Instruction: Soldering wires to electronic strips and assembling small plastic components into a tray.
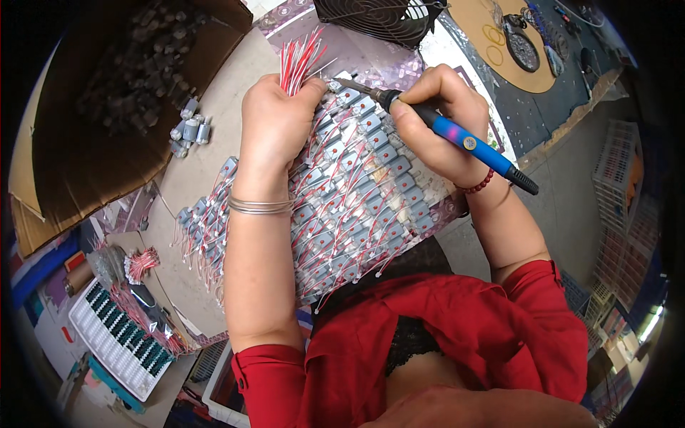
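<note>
My left hand is closed around a bundle of red and white wires, whose ends fan out above my fist. In my right hand is a soldering iron with a blue and black handle, gripped like a pen. Its metal tip points left, close to a small motor at the far end of the rows and near my left thumb. Below both hands lie several rows of small grey motors, many with red and white wires attached. My left forearm covers part of them.
A cardboard box of dark parts stands at the far left, with a few loose motors beside it. A black fan sits at the back. Lower left are a white tray and a wire bundle.
</note>
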The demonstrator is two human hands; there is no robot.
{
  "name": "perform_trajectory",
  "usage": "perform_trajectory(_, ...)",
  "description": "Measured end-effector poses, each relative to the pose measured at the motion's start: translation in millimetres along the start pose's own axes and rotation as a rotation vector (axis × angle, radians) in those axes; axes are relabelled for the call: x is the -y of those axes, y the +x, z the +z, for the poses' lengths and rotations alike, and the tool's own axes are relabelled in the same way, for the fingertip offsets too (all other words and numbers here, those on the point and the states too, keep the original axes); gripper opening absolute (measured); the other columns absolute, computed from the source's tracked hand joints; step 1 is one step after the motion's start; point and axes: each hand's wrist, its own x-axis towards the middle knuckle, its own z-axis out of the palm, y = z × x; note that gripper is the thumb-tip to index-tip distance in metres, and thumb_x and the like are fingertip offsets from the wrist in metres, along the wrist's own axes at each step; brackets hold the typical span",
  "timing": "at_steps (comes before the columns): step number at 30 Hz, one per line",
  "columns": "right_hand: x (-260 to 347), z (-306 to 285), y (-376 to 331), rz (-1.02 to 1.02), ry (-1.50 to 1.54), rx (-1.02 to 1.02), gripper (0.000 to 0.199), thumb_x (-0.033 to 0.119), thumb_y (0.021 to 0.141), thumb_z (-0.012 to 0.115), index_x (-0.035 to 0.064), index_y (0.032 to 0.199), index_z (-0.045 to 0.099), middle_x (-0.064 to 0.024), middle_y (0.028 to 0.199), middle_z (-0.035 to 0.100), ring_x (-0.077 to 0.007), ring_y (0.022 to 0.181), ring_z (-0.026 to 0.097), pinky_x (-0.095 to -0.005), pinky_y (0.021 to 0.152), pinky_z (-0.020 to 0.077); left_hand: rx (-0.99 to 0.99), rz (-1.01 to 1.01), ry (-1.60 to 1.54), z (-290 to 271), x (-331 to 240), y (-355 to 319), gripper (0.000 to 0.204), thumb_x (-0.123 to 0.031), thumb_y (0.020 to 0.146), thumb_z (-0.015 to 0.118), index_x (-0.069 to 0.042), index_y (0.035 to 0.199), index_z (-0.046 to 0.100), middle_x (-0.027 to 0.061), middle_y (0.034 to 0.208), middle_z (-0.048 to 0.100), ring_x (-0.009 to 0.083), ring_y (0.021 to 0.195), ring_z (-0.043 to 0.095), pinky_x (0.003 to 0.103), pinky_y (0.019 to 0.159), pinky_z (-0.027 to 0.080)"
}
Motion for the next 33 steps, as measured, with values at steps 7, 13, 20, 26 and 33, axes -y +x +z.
perform_trajectory(7, -1, 3, 0, 0.031, 0.006, 0.009, 0.016, 0.008, 0.076, 0.076, 0.0040, 0.081, 0.061, -0.0076, 0.069, 0.064, -0.0162, 0.059, 0.064, -0.0285, 0.056, 0.0499, -0.018, 0.033, 0.022, 0, 3, 1, 0.027, -0.022, 0.082, 0.068, 0.003, 0.071, 0.065, 0.0063, 0.057, 0.059, 0.0141, 0.052, 0.053, 0.035, 0.054, 0.044)
perform_trajectory(13, -5, 4, 0, 0.017, 0.040, 0.008, 0.016, 0.009, 0.077, 0.076, 0.0040, 0.082, 0.061, -0.0069, 0.069, 0.064, -0.0150, 0.060, 0.064, -0.0273, 0.056, 0.0498, 0.002, 0.008, 0.033, -1, 1, 0, 0.027, -0.022, 0.082, 0.068, 0.002, 0.070, 0.065, 0.0067, 0.054, 0.059, 0.0148, 0.049, 0.054, 0.034, 0.051, 0.044)
perform_trajectory(20, -1, -3, -3, 0.045, 0.043, -0.032, 0.016, 0.009, 0.078, 0.076, 0.0043, 0.083, 0.062, -0.0046, 0.068, 0.065, -0.0120, 0.060, 0.062, -0.0258, 0.056, 0.0490, -0.010, -0.013, 0.012, 1, -1, -1, 0.026, -0.021, 0.083, 0.068, 0.001, 0.070, 0.065, 0.0063, 0.054, 0.059, 0.0139, 0.048, 0.054, 0.033, 0.050, 0.043)
perform_trajectory(26, 1, -5, -6, 0.064, 0.045, -0.020, 0.016, 0.009, 0.078, 0.076, 0.0043, 0.083, 0.061, -0.0039, 0.068, 0.065, -0.0110, 0.059, 0.061, -0.0245, 0.056, 0.0480, -0.011, -0.009, 0.004, 0, -2, -2, 0.026, -0.021, 0.083, 0.068, 0.002, 0.071, 0.065, 0.0054, 0.055, 0.059, 0.0131, 0.049, 0.054, 0.033, 0.050, 0.043)
perform_trajectory(33, 1, -8, -9, 0.029, 0.028, -0.036, 0.016, 0.009, 0.078, 0.076, 0.0038, 0.083, 0.061, -0.0036, 0.069, 0.064, -0.0092, 0.059, 0.059, -0.0237, 0.056, 0.0469, -0.015, -0.058, -0.104, 1, -11, -8, 0.018, -0.018, 0.087, 0.069, -0.001, 0.083, 0.067, 0.0008, 0.064, 0.060, 0.0086, 0.050, 0.052, 0.026, 0.048, 0.042)
